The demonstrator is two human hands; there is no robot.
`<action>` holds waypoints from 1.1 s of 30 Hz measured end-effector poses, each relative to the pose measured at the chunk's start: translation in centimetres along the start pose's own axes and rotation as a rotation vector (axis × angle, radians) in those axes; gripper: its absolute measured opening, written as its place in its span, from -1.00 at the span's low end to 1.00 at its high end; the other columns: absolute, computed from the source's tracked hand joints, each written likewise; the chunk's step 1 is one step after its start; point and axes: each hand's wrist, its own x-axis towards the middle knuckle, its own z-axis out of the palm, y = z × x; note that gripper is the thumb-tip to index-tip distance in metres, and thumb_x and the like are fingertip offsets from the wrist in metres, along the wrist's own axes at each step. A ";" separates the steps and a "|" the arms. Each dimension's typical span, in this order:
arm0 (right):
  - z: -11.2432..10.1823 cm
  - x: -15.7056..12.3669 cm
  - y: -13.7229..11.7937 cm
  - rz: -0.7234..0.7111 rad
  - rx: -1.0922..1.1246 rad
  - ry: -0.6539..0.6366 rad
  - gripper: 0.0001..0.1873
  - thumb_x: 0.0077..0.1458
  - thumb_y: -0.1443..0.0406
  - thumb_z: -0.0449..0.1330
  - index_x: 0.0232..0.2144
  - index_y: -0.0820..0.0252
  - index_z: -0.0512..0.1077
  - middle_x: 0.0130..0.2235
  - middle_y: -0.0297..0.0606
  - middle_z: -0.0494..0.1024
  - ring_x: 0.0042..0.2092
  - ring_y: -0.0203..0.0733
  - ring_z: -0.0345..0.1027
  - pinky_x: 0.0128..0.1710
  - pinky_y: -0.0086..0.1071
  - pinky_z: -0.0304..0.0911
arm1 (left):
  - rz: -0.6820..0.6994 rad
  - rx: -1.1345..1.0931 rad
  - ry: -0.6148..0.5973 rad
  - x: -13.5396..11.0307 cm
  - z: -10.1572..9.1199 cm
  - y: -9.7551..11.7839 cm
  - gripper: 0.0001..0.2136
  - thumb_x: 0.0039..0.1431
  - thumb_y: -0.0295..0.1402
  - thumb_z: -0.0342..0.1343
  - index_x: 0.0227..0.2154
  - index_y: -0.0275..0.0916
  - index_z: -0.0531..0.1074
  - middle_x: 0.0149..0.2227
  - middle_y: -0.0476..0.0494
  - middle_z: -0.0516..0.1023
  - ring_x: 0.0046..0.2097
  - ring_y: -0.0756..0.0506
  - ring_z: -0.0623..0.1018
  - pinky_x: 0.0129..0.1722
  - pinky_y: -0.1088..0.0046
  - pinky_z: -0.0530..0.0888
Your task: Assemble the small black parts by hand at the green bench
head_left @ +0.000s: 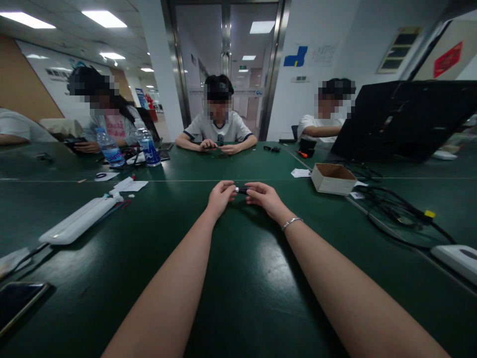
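Note:
My left hand (220, 196) and my right hand (263, 195) meet over the dark green table (238, 278), both arms stretched forward. Between the fingertips sits a small black part with a silvery end (241, 189). Both hands pinch it, the left at the silvery end, the right on the black body. A thin silver bracelet circles my right wrist. What the part is exactly is too small to tell.
An open cardboard box (332, 177) and tangled black cables (395, 209) lie to the right. A white power strip (76, 221) and a phone (18, 303) lie at the left. Two water bottles (148, 146) stand far left. Three people sit opposite; a black laptop (402, 119) stands at the right.

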 end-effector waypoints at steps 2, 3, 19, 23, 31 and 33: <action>0.0 0.0 0.0 -0.001 -0.006 -0.005 -0.73 -0.06 0.38 0.37 -0.23 0.21 0.50 -0.33 -0.29 0.51 -0.40 -0.33 0.44 -0.39 -0.48 0.43 | -0.043 0.012 -0.003 0.0 0.1 0.0 -0.84 0.09 -0.34 0.17 -0.30 -0.32 0.44 -0.36 -0.12 0.53 -0.42 0.01 0.53 -0.48 0.57 0.41; 0.0 0.0 0.1 0.000 -0.010 -0.006 -0.72 -0.07 0.37 0.38 -0.24 0.21 0.51 -0.34 -0.29 0.52 -0.40 -0.33 0.43 -0.39 -0.48 0.43 | -0.046 0.028 -0.008 0.0 0.1 0.0 -0.84 0.09 -0.33 0.19 -0.35 -0.33 0.43 -0.41 -0.11 0.52 -0.45 0.02 0.52 -0.50 0.58 0.39; 2.4 0.3 -0.9 -0.402 -0.462 0.062 -0.76 -0.05 0.38 0.27 -0.24 0.17 0.47 -0.29 -0.26 0.54 -0.26 -0.16 0.44 -0.17 -0.27 0.37 | -0.131 -0.066 0.127 0.3 -0.3 0.4 -0.64 0.00 -0.11 0.25 -0.54 -0.37 0.40 -0.59 -0.07 0.43 -0.59 0.10 0.35 -0.60 0.61 0.26; 2.7 -0.3 -1.1 -0.548 -0.622 0.043 -0.73 -0.01 0.41 0.24 -0.20 0.13 0.47 -0.22 -0.25 0.50 -0.23 -0.14 0.42 -0.12 -0.24 0.35 | -0.176 -0.088 0.135 0.5 -0.5 0.1 -0.65 0.01 -0.12 0.22 -0.57 -0.36 0.38 -0.62 -0.03 0.38 -0.62 0.12 0.28 -0.63 0.61 0.19; 3.2 -1.6 -2.6 -0.751 -0.987 -0.127 -0.65 0.13 0.50 0.11 -0.06 0.12 0.41 -0.09 -0.18 0.45 -0.05 -0.07 0.35 -0.01 -0.22 0.28 | -0.245 -0.041 0.144 0.4 -0.7 0.3 -0.65 0.14 -0.15 0.06 -0.59 -0.34 0.34 -0.69 0.06 0.22 -0.69 0.13 0.16 -0.69 0.62 0.05; 3.3 -1.8 -3.0 -0.812 -1.075 -0.155 -0.65 0.15 0.51 0.08 -0.04 0.15 0.40 -0.05 -0.15 0.44 -0.02 -0.07 0.35 0.01 -0.21 0.28 | -0.271 -0.004 0.144 0.3 -0.5 0.6 -0.66 0.16 -0.17 0.02 -0.61 -0.33 0.31 -0.70 0.07 0.19 -0.70 0.13 0.13 -0.70 0.62 0.03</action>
